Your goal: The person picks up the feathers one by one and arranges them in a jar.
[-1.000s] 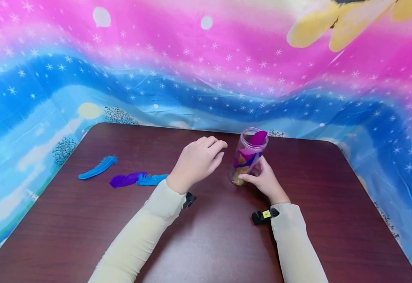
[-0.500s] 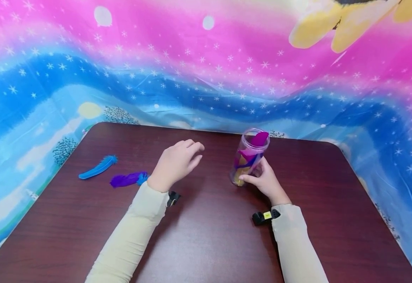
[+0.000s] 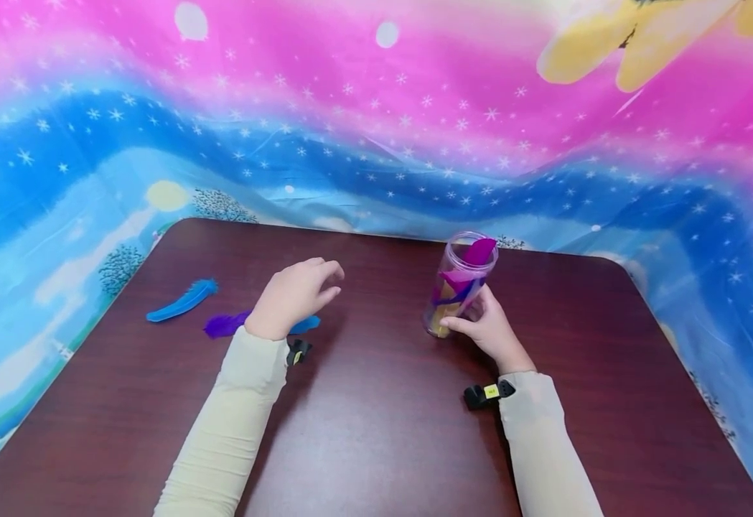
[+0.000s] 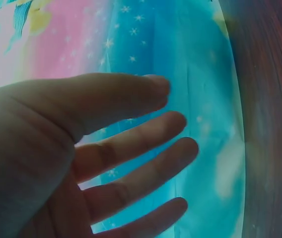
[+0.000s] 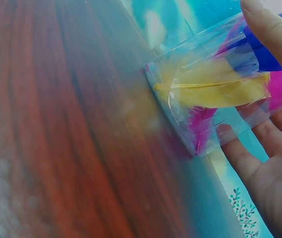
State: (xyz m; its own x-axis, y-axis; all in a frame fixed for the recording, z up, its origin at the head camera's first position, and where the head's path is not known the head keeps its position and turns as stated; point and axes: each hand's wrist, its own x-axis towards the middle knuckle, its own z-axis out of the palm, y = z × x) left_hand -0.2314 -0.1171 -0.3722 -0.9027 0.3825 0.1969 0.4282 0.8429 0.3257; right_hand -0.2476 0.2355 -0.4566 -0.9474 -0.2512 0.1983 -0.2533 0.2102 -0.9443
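A clear jar (image 3: 437,305) stands upright near the table's back edge, and my right hand (image 3: 489,327) grips its lower part from the right. Inside the jar are feathers: a yellow feather (image 5: 220,89), a dark blue one (image 5: 265,49) and magenta ones, one magenta feather (image 3: 481,251) reaching the rim. My left hand (image 3: 295,294) hovers over the feathers at left, holding nothing; the left wrist view shows its fingers (image 4: 146,151) apart and relaxed. Partly hidden beneath it lie a purple feather (image 3: 226,324) and a blue feather (image 3: 305,325).
Another blue feather (image 3: 182,301) lies farther left on the dark wooden table (image 3: 363,424). A printed cloth (image 3: 350,158) with snowflakes hangs right behind the table's back and side edges.
My left hand has moved left, away from the jar, to above the purple and blue feathers. My right hand keeps its hold on the jar.
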